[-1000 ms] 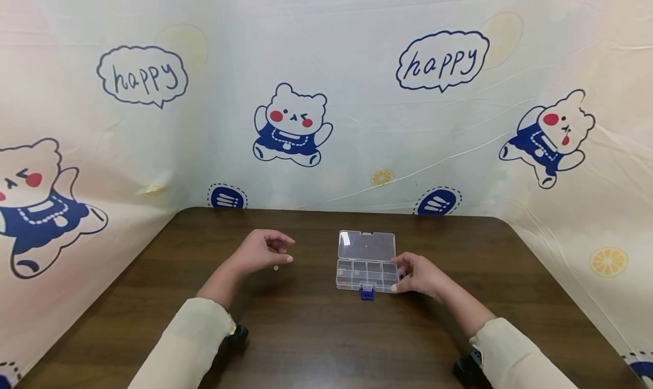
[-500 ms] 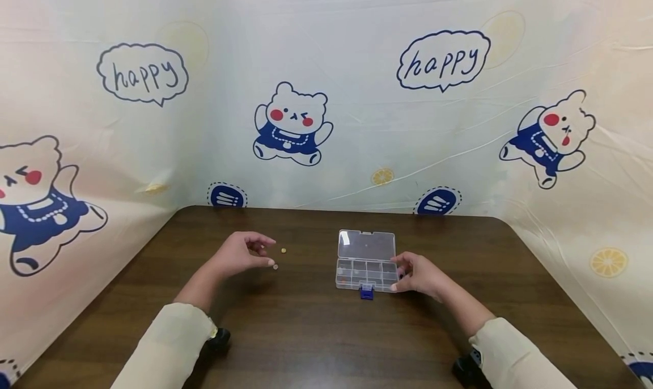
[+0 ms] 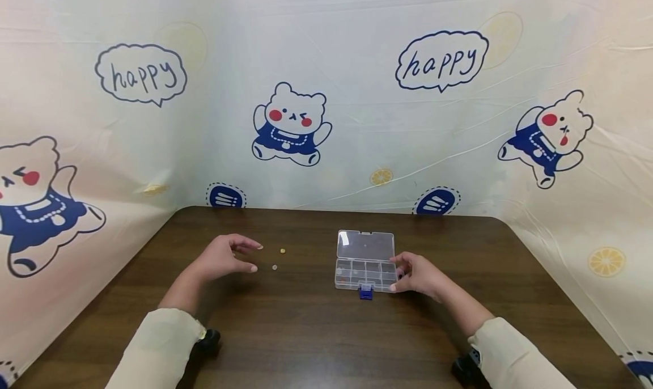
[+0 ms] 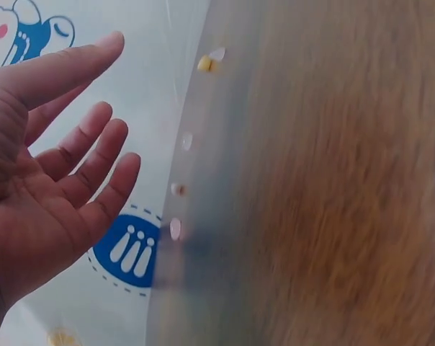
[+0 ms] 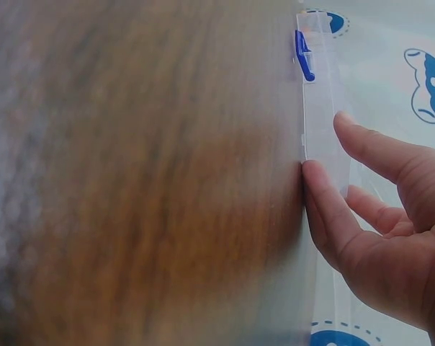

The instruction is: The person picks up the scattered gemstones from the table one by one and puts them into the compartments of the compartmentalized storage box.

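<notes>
The brown table point(image 3: 316, 332) extends to 12 o'clock, enclosed by a pale printed cloth point(image 3: 357, 139) from 9 to 3 o'clock.

Pieces point(image 3: 283, 251) left, box point(image 3: 381, 289) right, both on the tabletop point(image 3: 306, 343).
Right of the left hand point(image 3: 221, 257) and well left of the box I see one piece behind another; my left wrist view shows three more spaced along the tabletop. The lid point(image 3: 365, 245) is behind the compartments point(image 3: 374, 267), the latch point(image 3: 365, 292) in front, bits point(image 3: 343, 279) in the left ones; the right hand point(image 3: 417, 273) touches the box's right end.
</notes>
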`<state>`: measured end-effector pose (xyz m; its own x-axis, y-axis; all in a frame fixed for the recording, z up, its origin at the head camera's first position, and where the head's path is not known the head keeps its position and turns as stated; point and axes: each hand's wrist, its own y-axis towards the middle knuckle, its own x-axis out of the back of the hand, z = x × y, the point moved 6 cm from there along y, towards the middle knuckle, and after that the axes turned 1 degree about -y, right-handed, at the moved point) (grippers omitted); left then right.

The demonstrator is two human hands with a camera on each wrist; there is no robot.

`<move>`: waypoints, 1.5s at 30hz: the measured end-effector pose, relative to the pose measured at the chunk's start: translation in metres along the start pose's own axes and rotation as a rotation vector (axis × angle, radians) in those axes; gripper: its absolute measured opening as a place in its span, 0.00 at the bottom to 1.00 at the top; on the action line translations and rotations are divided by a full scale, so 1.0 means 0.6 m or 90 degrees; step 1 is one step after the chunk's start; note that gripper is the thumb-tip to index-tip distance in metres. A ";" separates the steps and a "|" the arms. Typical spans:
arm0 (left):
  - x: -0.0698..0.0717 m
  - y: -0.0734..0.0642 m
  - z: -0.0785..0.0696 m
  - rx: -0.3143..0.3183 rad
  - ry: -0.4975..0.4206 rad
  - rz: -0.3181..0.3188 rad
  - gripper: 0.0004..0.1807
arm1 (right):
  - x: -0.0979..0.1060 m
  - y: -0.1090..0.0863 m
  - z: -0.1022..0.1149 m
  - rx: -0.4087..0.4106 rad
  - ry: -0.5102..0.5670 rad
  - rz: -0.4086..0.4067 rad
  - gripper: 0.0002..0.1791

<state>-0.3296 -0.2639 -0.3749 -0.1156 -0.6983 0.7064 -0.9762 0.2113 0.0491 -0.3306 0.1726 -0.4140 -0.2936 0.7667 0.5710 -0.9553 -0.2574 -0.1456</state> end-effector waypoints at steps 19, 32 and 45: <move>0.024 0.004 0.076 0.066 0.017 0.052 0.37 | 0.001 0.000 -0.001 0.004 0.004 0.007 0.37; 0.028 0.028 0.122 0.117 0.034 0.046 0.26 | -0.001 -0.001 0.000 0.000 0.000 0.008 0.37; 0.026 0.041 0.137 0.141 0.060 0.052 0.11 | 0.000 0.000 -0.001 0.006 0.000 0.008 0.38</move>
<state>-0.3704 -0.3257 -0.4205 -0.1888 -0.6157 0.7650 -0.9818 0.1030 -0.1595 -0.3308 0.1726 -0.4146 -0.3049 0.7631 0.5698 -0.9513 -0.2719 -0.1449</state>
